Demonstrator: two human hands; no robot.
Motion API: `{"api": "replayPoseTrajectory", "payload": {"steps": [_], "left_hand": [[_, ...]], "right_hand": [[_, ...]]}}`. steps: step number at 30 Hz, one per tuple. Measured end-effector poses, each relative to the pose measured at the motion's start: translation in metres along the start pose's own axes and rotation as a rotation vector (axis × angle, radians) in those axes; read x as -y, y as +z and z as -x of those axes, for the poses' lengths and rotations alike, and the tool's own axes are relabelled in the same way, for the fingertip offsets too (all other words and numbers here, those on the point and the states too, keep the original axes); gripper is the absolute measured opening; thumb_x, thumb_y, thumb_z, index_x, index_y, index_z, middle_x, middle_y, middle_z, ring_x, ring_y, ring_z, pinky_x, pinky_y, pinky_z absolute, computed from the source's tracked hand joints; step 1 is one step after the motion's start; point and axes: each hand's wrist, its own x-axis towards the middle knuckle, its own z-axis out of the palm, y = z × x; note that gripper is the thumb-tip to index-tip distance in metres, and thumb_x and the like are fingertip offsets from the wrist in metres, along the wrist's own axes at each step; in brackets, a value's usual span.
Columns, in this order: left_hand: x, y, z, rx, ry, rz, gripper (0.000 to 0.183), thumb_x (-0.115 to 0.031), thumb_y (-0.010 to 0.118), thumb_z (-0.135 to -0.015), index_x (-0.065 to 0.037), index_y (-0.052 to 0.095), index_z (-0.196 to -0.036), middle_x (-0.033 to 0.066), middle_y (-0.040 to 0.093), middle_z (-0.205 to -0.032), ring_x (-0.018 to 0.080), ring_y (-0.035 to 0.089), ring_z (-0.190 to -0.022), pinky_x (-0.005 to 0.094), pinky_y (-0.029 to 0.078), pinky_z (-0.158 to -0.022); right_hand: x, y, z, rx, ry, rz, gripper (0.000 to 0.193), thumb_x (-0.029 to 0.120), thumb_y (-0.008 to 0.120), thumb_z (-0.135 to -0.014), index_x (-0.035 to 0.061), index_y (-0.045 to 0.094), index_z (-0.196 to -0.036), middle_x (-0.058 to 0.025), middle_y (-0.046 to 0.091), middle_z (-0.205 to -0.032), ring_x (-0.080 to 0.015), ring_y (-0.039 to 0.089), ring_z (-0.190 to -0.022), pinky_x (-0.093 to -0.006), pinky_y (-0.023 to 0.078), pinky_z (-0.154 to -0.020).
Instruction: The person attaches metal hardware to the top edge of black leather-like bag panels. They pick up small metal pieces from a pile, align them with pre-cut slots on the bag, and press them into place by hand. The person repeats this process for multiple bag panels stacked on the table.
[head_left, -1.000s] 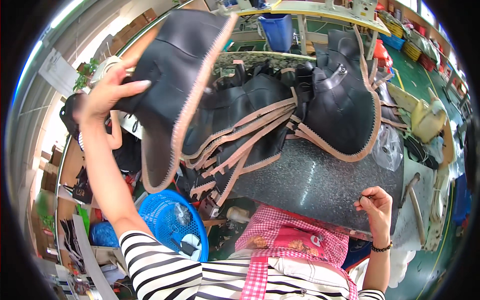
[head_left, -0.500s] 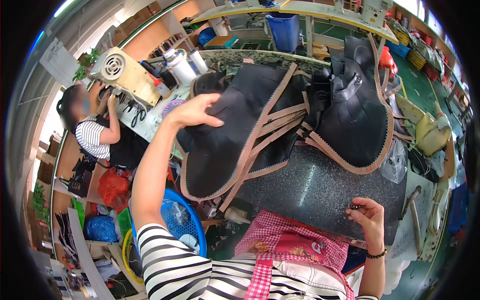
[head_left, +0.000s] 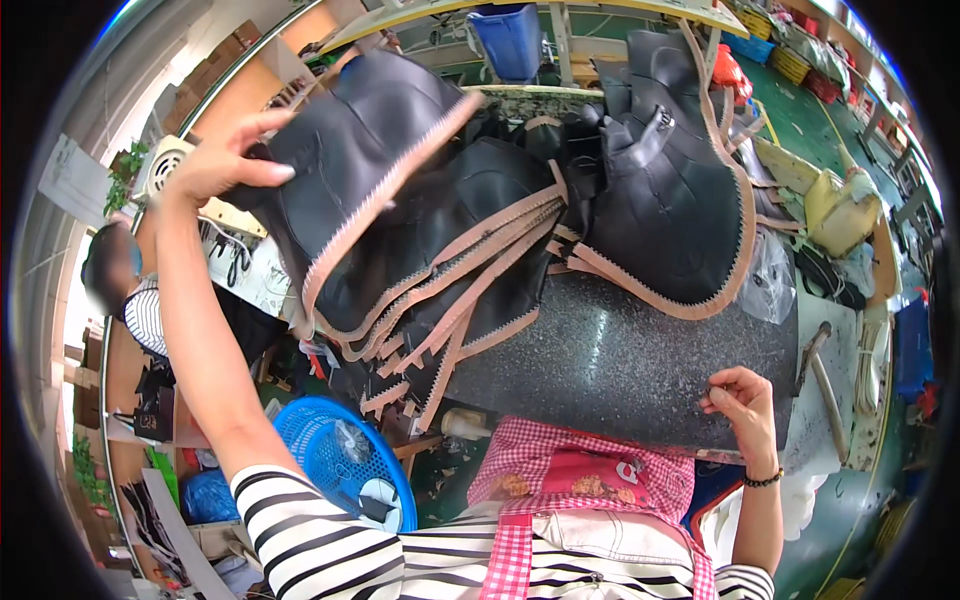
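- The black leather piece (head_left: 370, 170), edged with a tan zigzag-stitched trim, is held up in the air above the left end of the desk (head_left: 620, 370), over a fanned stack of like pieces (head_left: 450, 290).
- The left hand (head_left: 225, 160) grips it at its upper left corner, fingers (head_left: 262, 170) closed over the top face and clamped on the leather; the thumb side is hidden behind the sheet.
- Judging by the way it hangs and curves from that one corner, the piece is soft and limp, light enough for one hand, and likely smooth on its face; it would fold or slide if held loosely. A hold near the trimmed edge or a corner, where the stitching stiffens it, looks surest.
- The stack beneath overhangs the desk's left edge, its tan borders spread like a fan.
- A second heap of black pieces (head_left: 670, 190) with the same trim lies at the far right of the desk, apart from the lifted one.
- The right hand (head_left: 740, 400) rests at the near right edge of the dark speckled desk, fingers curled loosely together, seemingly holding nothing; whether a small thing is pinched there I cannot tell.
- Below the desk's left side stands a blue plastic basket (head_left: 340, 460); a red checked apron (head_left: 590, 480) lies against the near edge.
- Another person in a striped top (head_left: 150, 310) sits off to the left.
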Motion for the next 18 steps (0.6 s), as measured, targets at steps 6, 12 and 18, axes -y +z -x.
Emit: {"api": "replayPoseTrajectory", "payload": {"steps": [6, 12, 18], "left_hand": [[0.097, 0.095, -0.059, 0.304, -0.12, 0.007, 0.042, -0.007, 0.076, -0.075, 0.001, 0.061, -0.113, 0.0015, 0.067, -0.1, 0.0126, 0.061, -0.093, 0.0299, 0.05, -0.086], [0.045, 0.103, -0.01, -0.438, 0.176, -0.75, 0.042, -0.013, 0.073, -0.081, 0.002, 0.059, -0.118, 0.0146, 0.066, -0.104, 0.0228, 0.064, -0.091, 0.0335, 0.049, -0.085], [-0.157, 0.329, 0.031, -0.053, 0.918, -0.183, 0.04, 0.003, 0.061, -0.08, 0.001, 0.059, -0.12, 0.0182, 0.059, -0.126, 0.0327, 0.059, -0.115, 0.04, 0.046, -0.1]], "right_hand": [[0.009, -0.014, -0.025, -0.051, 0.003, -0.006, 0.015, 0.013, 0.065, -0.091, -0.002, 0.064, -0.094, -0.0037, 0.063, -0.078, -0.0082, 0.061, -0.069, -0.0233, 0.051, -0.062], [0.023, -0.079, -0.039, -0.375, -0.091, 0.35, 0.019, 0.018, 0.068, -0.088, 0.0, 0.067, -0.091, 0.0, 0.061, -0.069, -0.0068, 0.056, -0.062, -0.0231, 0.049, -0.058], [0.029, -0.083, -0.122, -0.357, -0.251, 0.908, 0.027, 0.025, 0.063, -0.082, 0.0044, 0.072, -0.098, -0.0177, 0.07, -0.089, -0.0334, 0.068, -0.083, -0.0397, 0.053, -0.078]]}}
